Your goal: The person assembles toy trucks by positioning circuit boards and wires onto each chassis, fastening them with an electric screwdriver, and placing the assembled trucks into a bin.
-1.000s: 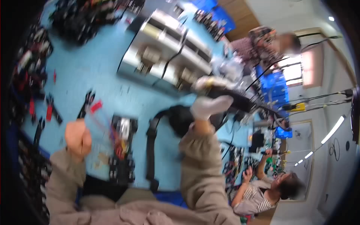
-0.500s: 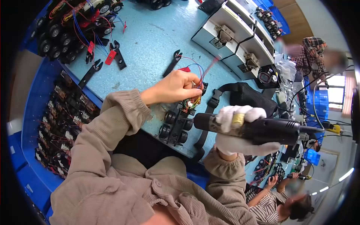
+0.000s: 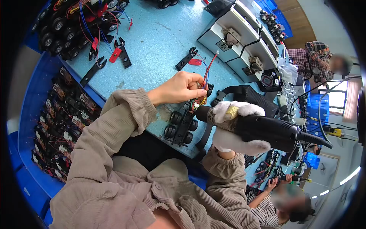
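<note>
My left hand point(image 3: 179, 88) is closed, thumb and fingers pinched at the upper end of a black wheeled toy-vehicle chassis point(image 3: 177, 131). Red and blue wires point(image 3: 209, 70) rise beside the fingertips, and yellow wires show just below them. What exactly sits inside the pinch is partly hidden. My right hand point(image 3: 238, 141), in a white glove with a yellow patch, grips a corded black power tool point(image 3: 267, 128). Its nose lies close against the chassis's wired end; whether they touch is hard to tell. A red tab point(image 3: 195, 62) and a black forked part point(image 3: 187, 59) lie beyond my left hand.
Wheeled chassis point(image 3: 57, 38) are piled at the upper left. A blue bin point(image 3: 32, 95) at left holds many wired assemblies. White boxes with metal fixtures point(image 3: 232, 36) stand at the back right, near a black strap point(image 3: 219, 97). Two people work on the right.
My right hand has shifted left, bringing the tool's nose nearer the chassis and tilting its cord end down. My left hand keeps its pinch. The red wire appears steadier and more upright.
</note>
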`<move>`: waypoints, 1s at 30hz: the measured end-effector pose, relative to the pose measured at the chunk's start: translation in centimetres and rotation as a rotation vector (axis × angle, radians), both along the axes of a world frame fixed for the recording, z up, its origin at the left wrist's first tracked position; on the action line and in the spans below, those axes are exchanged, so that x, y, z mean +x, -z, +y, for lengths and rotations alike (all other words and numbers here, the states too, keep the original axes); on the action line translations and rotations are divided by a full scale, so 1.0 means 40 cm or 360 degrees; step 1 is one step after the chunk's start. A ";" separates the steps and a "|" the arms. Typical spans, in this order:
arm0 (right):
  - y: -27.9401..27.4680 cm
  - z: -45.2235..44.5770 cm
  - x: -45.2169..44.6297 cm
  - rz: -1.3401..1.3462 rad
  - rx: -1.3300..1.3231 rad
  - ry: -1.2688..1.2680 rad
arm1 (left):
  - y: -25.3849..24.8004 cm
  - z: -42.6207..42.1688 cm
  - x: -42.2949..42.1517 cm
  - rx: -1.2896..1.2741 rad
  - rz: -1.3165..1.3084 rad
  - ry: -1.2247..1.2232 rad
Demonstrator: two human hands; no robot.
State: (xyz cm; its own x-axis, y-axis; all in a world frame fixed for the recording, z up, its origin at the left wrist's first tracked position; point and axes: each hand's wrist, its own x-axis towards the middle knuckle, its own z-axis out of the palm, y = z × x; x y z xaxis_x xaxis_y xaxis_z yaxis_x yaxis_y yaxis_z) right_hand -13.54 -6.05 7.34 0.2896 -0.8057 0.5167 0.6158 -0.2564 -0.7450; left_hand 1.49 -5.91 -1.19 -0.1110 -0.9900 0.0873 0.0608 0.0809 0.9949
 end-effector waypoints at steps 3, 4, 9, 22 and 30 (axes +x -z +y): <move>0.000 0.002 0.013 0.0141 0.0000 -0.0021 | 0.006 -0.001 -0.005 -0.0028 0.0024 -0.0028; 0.009 -0.011 0.019 0.0208 -0.0062 -0.0047 | 0.004 -0.001 -0.004 -0.0045 0.0003 -0.0038; -0.010 -0.016 0.062 0.0534 0.0181 0.0236 | 0.006 0.004 0.002 -0.0070 -0.0063 -0.0066; 0.001 -0.013 0.073 0.0539 0.0219 0.0024 | 0.006 0.202 -0.101 -0.0249 -0.0684 -0.0607; -0.030 -0.063 -0.002 0.0292 -0.0160 -0.0676 | -0.007 0.202 -0.122 -0.0128 -0.0712 -0.0741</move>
State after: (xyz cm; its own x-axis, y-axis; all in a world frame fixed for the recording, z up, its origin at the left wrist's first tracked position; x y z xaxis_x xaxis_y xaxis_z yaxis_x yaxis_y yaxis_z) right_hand -13.63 -8.56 8.53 0.6767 -0.5448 0.4953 0.5421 -0.0865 -0.8358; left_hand -3.37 2.16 -0.93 0.2855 -0.9356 0.2078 -0.4174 0.0738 0.9057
